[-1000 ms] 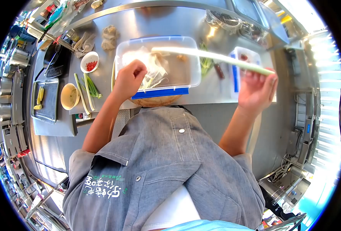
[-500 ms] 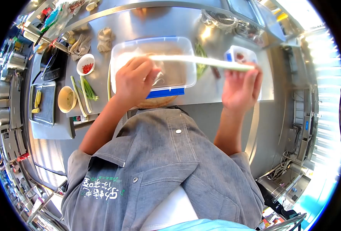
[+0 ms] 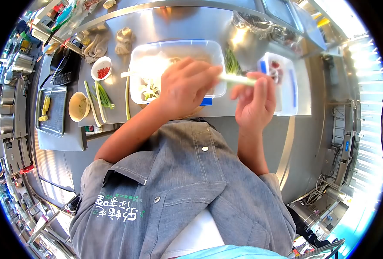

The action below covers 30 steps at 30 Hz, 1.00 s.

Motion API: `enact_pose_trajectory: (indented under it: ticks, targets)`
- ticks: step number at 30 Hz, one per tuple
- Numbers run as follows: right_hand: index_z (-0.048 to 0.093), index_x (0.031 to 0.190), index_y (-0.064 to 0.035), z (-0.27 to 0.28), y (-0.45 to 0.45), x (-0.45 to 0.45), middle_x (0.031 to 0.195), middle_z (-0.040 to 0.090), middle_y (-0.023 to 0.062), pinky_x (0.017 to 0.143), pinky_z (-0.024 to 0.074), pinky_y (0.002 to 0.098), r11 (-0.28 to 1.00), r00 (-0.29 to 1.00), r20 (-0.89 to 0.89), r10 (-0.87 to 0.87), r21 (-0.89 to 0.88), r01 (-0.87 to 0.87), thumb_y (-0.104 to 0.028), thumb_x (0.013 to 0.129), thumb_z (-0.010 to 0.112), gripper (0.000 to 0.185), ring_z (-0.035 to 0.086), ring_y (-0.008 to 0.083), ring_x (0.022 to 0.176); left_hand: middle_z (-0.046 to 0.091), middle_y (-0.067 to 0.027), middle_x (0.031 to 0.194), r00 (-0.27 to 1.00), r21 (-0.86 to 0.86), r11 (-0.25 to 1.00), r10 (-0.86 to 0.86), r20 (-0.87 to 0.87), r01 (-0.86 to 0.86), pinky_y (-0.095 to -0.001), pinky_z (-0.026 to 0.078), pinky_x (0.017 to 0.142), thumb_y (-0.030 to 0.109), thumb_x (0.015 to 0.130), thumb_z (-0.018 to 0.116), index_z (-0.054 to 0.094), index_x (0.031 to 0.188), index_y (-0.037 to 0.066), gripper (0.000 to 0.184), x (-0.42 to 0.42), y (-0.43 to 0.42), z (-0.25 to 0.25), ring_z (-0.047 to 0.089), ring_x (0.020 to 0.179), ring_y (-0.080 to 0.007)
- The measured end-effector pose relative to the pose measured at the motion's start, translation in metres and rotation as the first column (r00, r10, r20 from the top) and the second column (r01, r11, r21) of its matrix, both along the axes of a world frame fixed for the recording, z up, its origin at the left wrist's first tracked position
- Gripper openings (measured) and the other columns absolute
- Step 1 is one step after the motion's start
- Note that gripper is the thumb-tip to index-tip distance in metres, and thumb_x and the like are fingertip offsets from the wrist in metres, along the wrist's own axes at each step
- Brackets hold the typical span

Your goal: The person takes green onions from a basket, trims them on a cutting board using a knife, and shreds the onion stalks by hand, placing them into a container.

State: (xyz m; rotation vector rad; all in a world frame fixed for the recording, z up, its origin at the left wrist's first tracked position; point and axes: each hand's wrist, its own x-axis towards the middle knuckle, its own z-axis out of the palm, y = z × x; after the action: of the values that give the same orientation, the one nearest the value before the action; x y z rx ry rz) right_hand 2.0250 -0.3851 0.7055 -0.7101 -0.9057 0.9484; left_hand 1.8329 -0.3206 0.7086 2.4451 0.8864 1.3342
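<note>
My left hand [image 3: 187, 86] is closed, its fingertips pinching a pale green scallion stalk [image 3: 239, 79] above a clear plastic container [image 3: 221, 86]. Thumb and fingers of my right hand [image 3: 257, 101] grip the stalk's other visible end, with some fingers blurred. A white stalk end shows over the container's left rim; whether it belongs to the same stalk I cannot tell. Whitish shreds [image 3: 150, 93] lie in the container, partly washed out by glare and covered by my left hand. Right of it, a smaller white box [image 3: 293, 93] holds dark red and pale pieces.
Scallions [image 3: 97, 103] lie at left beside a yellowish bowl [image 3: 79, 106] and a white bowl [image 3: 97, 64] of chopped red pieces. Corn pieces [image 3: 46, 105] sit on a dark tray [image 3: 55, 125]. Cloths [image 3: 124, 41] and green stalks [image 3: 232, 62] rest on the steel counter [image 3: 178, 28].
My left hand has moved right along the stalk, and my right hand slightly left and down. They are closer together now, with a shorter stretch of stalk between them.
</note>
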Motion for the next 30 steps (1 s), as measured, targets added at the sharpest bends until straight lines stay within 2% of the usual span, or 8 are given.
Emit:
enact_pose_trajectory:
  ticks: [4, 6, 11, 12, 16, 23, 29, 30]
  targets:
    - [0.062, 0.117, 0.0012, 0.001, 0.002, -0.006, 0.080, 0.051, 0.0018, 0.066, 0.0544, 0.0343, 0.997, 0.992, 0.101, -0.082, 0.000, 0.082, -0.021, 0.114, 0.051, 0.025, 0.048, 0.0102, 0.069, 0.076, -0.0110, 0.095, 0.998, -0.010, 1.000, 0.024, 0.060, -0.024, -0.0389, 0.056, 0.079, 0.010, 0.093, 0.075, 0.078, 0.107, 0.002, 0.016, -0.005, 0.011, -0.015, 0.069, 0.087, -0.0301]
    - [0.062, 0.118, 0.0018, -0.001, 0.001, -0.001, 0.080, 0.051, 0.0018, 0.067, 0.0547, 0.0349, 0.995, 0.986, 0.138, -0.092, 0.056, 0.085, -0.020, 0.114, 0.050, 0.025, 0.047, 0.0107, 0.070, 0.074, -0.0084, 0.088, 0.984, 0.032, 0.991, 0.124, 0.129, -0.129, -0.0429, 0.053, 0.080, 0.009, 0.089, 0.075, 0.076, 0.092, 0.007, 0.004, -0.016, 0.020, -0.021, 0.068, 0.085, -0.0313]
    - [0.060, 0.119, 0.0031, 0.002, -0.003, 0.026, 0.081, 0.050, 0.0023, 0.071, 0.0557, 0.0379, 0.982, 0.967, 0.210, -0.147, 0.150, 0.116, -0.018, 0.114, 0.046, 0.026, 0.046, 0.0125, 0.072, 0.069, -0.0077, 0.083, 0.892, 0.203, 0.874, 0.452, -0.006, -0.442, -0.0426, 0.050, 0.076, 0.009, 0.092, 0.074, 0.072, 0.087, 0.007, 0.006, -0.079, 0.037, -0.057, 0.064, 0.083, -0.0305]
    - [0.060, 0.119, 0.0033, 0.003, -0.004, 0.033, 0.081, 0.050, 0.0028, 0.071, 0.0559, 0.0391, 0.977, 0.963, 0.204, -0.176, 0.155, 0.145, -0.017, 0.114, 0.046, 0.026, 0.045, 0.0129, 0.072, 0.073, -0.0078, 0.090, 0.859, 0.230, 0.847, 0.507, -0.073, -0.480, -0.0395, 0.053, 0.079, 0.012, 0.095, 0.075, 0.075, 0.095, 0.005, 0.008, -0.091, 0.034, -0.062, 0.067, 0.087, -0.0292]
    - [0.061, 0.118, 0.0036, 0.006, -0.008, 0.068, 0.083, 0.052, 0.0048, 0.072, 0.0563, 0.0429, 0.964, 0.961, 0.145, -0.235, 0.160, 0.212, -0.017, 0.114, 0.045, 0.026, 0.047, 0.0151, 0.073, 0.069, -0.0044, 0.083, 0.766, 0.246, 0.792, 0.607, -0.214, -0.559, -0.0390, 0.052, 0.074, 0.016, 0.094, 0.076, 0.075, 0.095, 0.008, 0.008, -0.123, 0.045, -0.107, 0.066, 0.080, -0.0250]
    - [0.063, 0.118, 0.0039, 0.038, -0.023, 0.142, 0.088, 0.065, 0.0159, 0.072, 0.0563, 0.0432, 0.902, 0.897, 0.180, -0.403, 0.242, 0.357, -0.024, 0.114, 0.045, 0.033, 0.053, 0.0185, 0.072, 0.071, -0.0039, 0.080, 0.617, 0.158, 0.764, 0.608, -0.499, -0.626, -0.0405, 0.054, 0.072, 0.020, 0.094, 0.073, 0.071, 0.086, 0.010, 0.013, -0.149, 0.061, -0.168, 0.068, 0.079, -0.0259]
    - [0.065, 0.116, 0.0036, 0.070, -0.040, 0.182, 0.086, 0.065, 0.0152, 0.076, 0.0531, 0.0410, 0.896, 0.907, 0.168, -0.386, 0.302, 0.326, -0.027, 0.114, 0.048, 0.035, 0.054, 0.0195, 0.074, 0.073, -0.0019, 0.084, 0.533, 0.129, 0.739, 0.584, -0.612, -0.661, -0.0414, 0.055, 0.075, 0.026, 0.095, 0.073, 0.075, 0.110, 0.012, 0.020, -0.138, 0.068, -0.160, 0.070, 0.083, -0.0266]
    - [0.065, 0.116, 0.0036, 0.069, -0.040, 0.180, 0.086, 0.065, 0.0152, 0.076, 0.0531, 0.0410, 0.893, 0.903, 0.171, -0.394, 0.303, 0.332, -0.027, 0.114, 0.048, 0.035, 0.054, 0.0195, 0.074, 0.073, -0.0016, 0.084, 0.618, -0.053, 0.729, 0.537, -0.574, -0.683, -0.0419, 0.055, 0.075, 0.028, 0.096, 0.073, 0.074, 0.114, 0.012, 0.025, -0.128, 0.062, -0.153, 0.070, 0.083, -0.0273]
